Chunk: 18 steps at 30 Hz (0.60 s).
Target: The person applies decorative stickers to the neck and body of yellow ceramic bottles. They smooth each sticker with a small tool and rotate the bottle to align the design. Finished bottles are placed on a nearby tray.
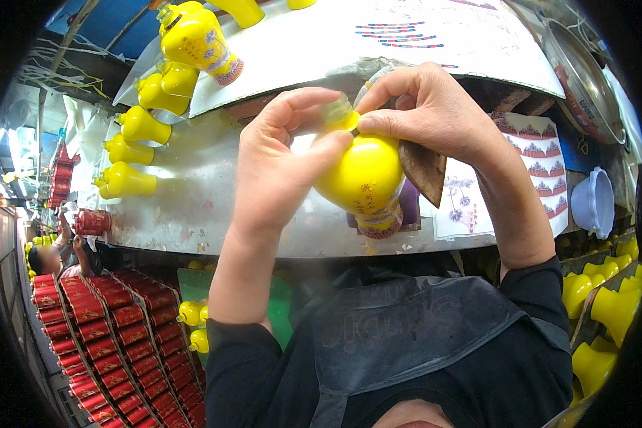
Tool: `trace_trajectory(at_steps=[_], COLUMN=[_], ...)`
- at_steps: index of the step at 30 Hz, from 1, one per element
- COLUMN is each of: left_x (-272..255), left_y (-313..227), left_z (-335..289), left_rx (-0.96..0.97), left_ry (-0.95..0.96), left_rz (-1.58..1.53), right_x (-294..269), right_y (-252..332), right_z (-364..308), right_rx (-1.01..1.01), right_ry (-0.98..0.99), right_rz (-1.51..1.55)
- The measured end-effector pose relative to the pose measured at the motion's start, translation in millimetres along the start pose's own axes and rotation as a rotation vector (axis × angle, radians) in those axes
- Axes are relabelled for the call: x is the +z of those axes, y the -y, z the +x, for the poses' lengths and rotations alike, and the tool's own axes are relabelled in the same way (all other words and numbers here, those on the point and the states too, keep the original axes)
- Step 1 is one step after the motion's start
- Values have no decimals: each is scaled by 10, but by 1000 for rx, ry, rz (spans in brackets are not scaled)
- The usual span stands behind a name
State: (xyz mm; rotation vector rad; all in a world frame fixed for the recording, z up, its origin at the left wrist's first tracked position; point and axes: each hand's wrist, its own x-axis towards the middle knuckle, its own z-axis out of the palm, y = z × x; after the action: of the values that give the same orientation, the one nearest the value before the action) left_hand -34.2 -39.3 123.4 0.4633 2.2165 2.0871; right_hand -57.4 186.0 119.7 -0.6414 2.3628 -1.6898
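Observation:
A glossy yellow bottle (364, 170) with a clear neck and printed flower decals near its base tilts over the metal worktop. My left hand (264, 157) steadies it, thumb and fingers closed around its neck and shoulder. At the base of the neck, my right hand (431, 107) pinches with thumb and forefinger beside a small dark strip (355, 133). Tucked under that same hand is a brown, pointed, flat scraper (428, 175). Something purple beneath the bottle is mostly hidden.
Decorated yellow bottle (201, 43) and several plain ones (132, 180) stand left. Decal strips (399, 34) lie on a white board; decal sheets (531, 164) lie right. Beyond are a blue-grey tub (592, 203), metal pan (585, 78), stacked red cylinders (114, 335) and a person (71, 257).

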Motion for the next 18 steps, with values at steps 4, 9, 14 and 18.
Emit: trace_trajectory(at_steps=[4,9,14,18], left_x=[96,169,205,209], left_y=[-2,24,80,106], left_z=[15,9,-25,-65], left_rx=[39,63,79,104], left_ry=[-67,-100,-83,-46], left_rz=[108,121,111,12], right_x=[7,4,2,13], right_y=[14,36,-4,-48], right_z=[-11,-33,-45,-54], right_rx=[21,38,10,5], right_ry=[-7,-27,-22,-17], right_rz=[3,-30,-24,27])
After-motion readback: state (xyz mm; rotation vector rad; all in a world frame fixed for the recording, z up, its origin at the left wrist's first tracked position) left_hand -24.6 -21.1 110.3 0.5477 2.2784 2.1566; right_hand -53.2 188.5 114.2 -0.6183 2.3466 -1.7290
